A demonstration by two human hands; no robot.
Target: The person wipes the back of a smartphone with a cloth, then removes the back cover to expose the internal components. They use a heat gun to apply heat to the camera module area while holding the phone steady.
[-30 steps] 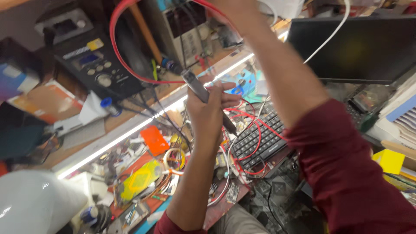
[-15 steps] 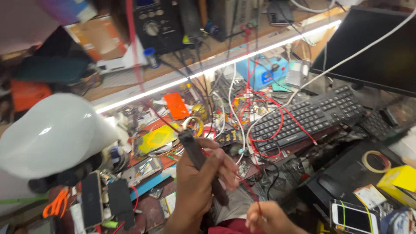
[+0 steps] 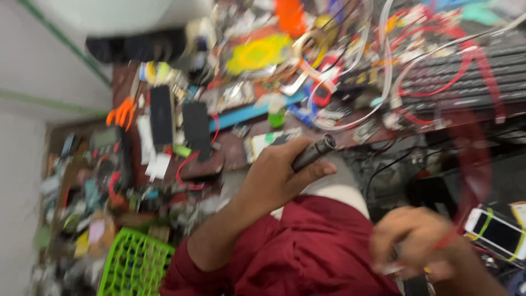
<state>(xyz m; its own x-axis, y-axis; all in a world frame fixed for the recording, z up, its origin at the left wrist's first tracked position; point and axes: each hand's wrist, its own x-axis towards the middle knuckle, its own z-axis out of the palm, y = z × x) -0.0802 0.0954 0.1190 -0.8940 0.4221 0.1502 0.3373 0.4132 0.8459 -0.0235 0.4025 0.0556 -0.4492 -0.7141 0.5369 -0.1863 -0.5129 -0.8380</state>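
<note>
Much is smeared by motion. The right hand [image 3: 419, 241], near and low to the right, is a blur; it seems pinched on a red wire [image 3: 475, 164] that runs up and away, but I cannot tell the grip for sure. The left hand [image 3: 276, 175] is clearer, wrapped tight around a dark tool [image 3: 313, 152] whose tip pokes out toward the right, above the lap and just off the bench's near edge. The keyboard [image 3: 482, 77] is cut off at far right. A green basket [image 3: 134, 266] sits near left. Half a second ago the view sat higher, with the monitor showing; now the hands have dropped nearer the body.
</note>
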